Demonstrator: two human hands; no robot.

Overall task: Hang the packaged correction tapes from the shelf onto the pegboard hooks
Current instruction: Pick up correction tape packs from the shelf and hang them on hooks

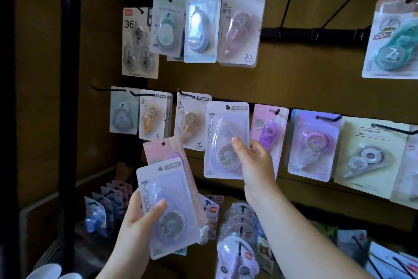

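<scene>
My left hand grips the spare packs, thumb pressed across the front one. My right hand pinches one pack by its right edge, up at the pegboard, lower row. Step in hand: hanging (no hook visible through its hole). Next, I judge: seat that hole fully on a hook, then release.

A dim brown wall carries a black rail, with a black upright post at left.
</scene>
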